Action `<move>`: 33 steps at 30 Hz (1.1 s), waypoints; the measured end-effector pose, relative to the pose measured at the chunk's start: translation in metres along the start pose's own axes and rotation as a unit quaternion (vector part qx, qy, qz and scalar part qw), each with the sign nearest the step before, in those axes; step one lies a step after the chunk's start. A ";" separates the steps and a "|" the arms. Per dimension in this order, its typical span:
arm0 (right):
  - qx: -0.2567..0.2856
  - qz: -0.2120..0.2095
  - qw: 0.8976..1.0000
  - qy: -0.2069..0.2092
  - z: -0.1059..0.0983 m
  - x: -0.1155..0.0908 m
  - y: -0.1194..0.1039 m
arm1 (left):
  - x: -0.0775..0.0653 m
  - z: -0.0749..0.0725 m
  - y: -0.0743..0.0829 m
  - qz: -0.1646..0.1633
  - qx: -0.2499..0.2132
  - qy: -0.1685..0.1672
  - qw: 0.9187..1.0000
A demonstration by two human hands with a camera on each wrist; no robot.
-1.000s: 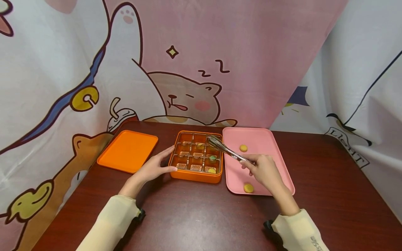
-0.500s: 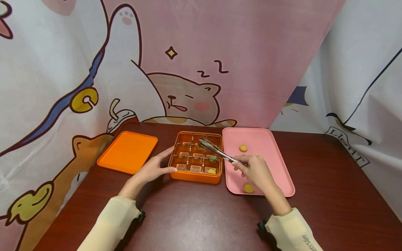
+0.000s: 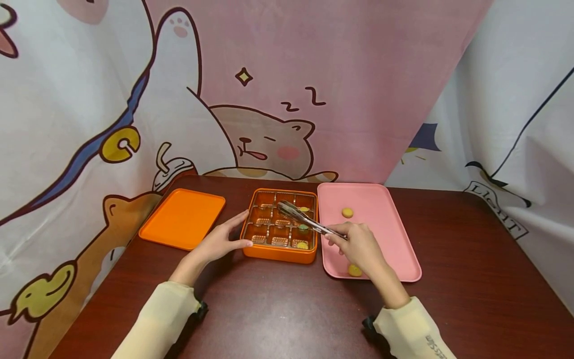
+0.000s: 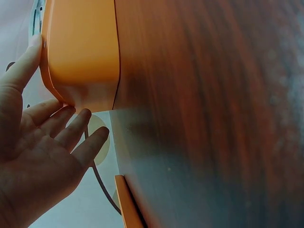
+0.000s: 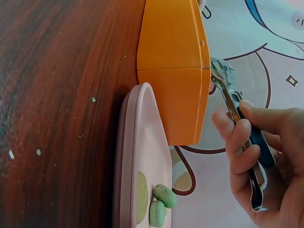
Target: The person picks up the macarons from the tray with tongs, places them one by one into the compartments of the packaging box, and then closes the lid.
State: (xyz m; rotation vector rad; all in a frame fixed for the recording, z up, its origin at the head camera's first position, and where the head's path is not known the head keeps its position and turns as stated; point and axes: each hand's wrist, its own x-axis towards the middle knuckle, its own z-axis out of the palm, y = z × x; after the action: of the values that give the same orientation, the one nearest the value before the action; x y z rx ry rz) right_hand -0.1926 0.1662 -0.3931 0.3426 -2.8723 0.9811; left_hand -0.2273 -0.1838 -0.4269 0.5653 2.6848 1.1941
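Observation:
My left hand rests its thumb on the rim and its fingertips against the side of an orange box at the near left corner. Inside, a clear plastic insert divides it into several compartments. Yellow macarons sit in the front right and back right compartments, with a green macaron between them. My right hand grips metal tongs, whose head lies low over the middle of the insert. I cannot tell whether the tongs hold anything. In the right wrist view, the tongs reach over the box's rim.
A pink tray stands to the box's right, with yellow macarons on it; green macarons show there in the right wrist view. The flat orange lid lies at the left. A printed curtain hangs behind the table.
My right hand and the tongs have moved left and slightly toward me, from the back right compartment to the middle of the box. My left hand stays at the box's corner.

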 end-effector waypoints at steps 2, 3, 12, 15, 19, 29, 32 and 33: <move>-0.004 -0.001 1.000 -0.001 0.000 0.000 0.000 | 0.000 0.000 0.000 -0.001 0.001 0.000 1.000; -0.006 -0.001 1.000 0.000 0.000 0.000 0.000 | 0.000 0.000 0.000 -0.002 0.000 -0.001 1.000; -0.013 0.002 1.000 0.016 -0.004 -0.002 0.004 | 0.001 0.001 -0.002 -0.005 -0.001 -0.001 1.000; -0.017 -0.007 0.999 0.040 -0.005 -0.002 0.007 | 0.001 0.000 -0.001 -0.004 -0.001 0.000 1.000; -0.025 -0.020 0.998 0.062 -0.007 -0.003 0.013 | 0.000 0.000 -0.001 -0.003 -0.003 0.002 1.000; -0.034 -0.025 0.995 0.086 -0.018 -0.008 0.028 | 0.000 0.000 -0.002 -0.003 -0.004 0.002 1.000; -0.035 -0.027 0.995 0.093 -0.022 -0.010 0.034 | 0.000 0.000 -0.002 -0.003 -0.005 0.002 1.000; -0.036 -0.026 0.994 0.095 -0.023 -0.011 0.036 | 0.000 0.000 -0.002 -0.003 -0.004 0.001 1.000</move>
State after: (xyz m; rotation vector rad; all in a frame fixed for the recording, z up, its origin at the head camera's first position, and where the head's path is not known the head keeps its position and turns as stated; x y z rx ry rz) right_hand -0.1901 0.2100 -0.3976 0.2995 -2.7041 0.8502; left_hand -0.2281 -0.1849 -0.4287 0.5545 2.6808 1.2037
